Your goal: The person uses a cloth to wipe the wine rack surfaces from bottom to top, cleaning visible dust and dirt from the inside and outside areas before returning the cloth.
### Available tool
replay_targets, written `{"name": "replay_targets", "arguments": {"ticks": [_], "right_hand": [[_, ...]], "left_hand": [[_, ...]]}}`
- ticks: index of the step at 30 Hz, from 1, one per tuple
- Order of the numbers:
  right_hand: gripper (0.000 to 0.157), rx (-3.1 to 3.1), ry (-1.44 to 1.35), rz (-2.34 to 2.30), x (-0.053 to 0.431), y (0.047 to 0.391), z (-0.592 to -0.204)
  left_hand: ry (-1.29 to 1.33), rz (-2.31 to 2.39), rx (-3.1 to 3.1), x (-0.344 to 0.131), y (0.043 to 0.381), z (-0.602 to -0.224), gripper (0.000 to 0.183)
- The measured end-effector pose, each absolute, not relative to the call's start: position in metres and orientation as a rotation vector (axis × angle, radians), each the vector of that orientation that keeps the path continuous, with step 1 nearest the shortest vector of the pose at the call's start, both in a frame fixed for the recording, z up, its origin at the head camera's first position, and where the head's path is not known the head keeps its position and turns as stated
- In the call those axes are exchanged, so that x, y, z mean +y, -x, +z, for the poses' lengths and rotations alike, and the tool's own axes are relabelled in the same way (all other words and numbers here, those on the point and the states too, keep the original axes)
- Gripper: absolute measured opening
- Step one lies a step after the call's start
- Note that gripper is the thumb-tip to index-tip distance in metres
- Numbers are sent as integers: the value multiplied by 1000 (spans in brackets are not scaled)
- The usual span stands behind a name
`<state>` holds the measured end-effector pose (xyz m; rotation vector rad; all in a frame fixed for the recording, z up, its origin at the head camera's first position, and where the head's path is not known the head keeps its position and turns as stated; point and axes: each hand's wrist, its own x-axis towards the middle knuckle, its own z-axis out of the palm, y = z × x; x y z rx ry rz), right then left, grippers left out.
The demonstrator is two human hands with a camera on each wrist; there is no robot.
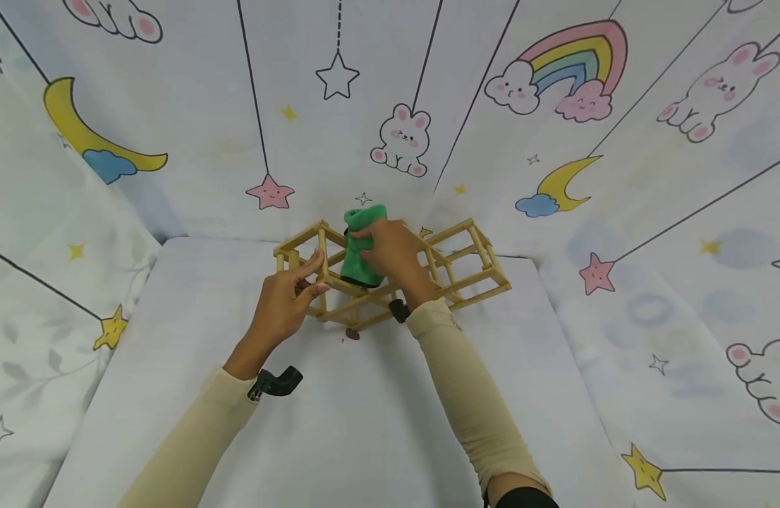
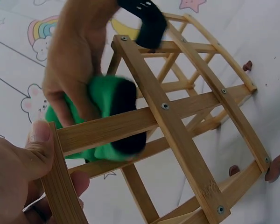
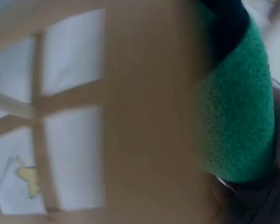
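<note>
We see the dark-edged green cloth (image 1: 357, 267) held in the right grip (image 1: 393, 254), under its curled fingers and against the rails of the slatted wooden rack (image 2: 179, 144). Our left grip (image 1: 285, 293) pinches the rack's end post, just beside the cloth, above the white surface (image 1: 364, 423).

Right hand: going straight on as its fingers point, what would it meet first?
Past the green cloth the right hand grips, probably the wooden rack, at its upright near the left hand; depth unclear.
</note>
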<state>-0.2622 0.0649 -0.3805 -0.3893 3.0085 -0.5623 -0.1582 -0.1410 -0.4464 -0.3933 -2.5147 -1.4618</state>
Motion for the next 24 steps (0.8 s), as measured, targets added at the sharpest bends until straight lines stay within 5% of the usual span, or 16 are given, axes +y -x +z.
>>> {"name": "replay_targets", "arguments": {"ticks": [14,24], "right_hand": [[49,2455,692,-1597,66,239,-342],[52,2605,718,-1307,39,268,-373]], "left_hand": [[-62,-1395,-2306,-161,126,-482,65],[-317,-1932,-2056,-162,119,-515,49]]}}
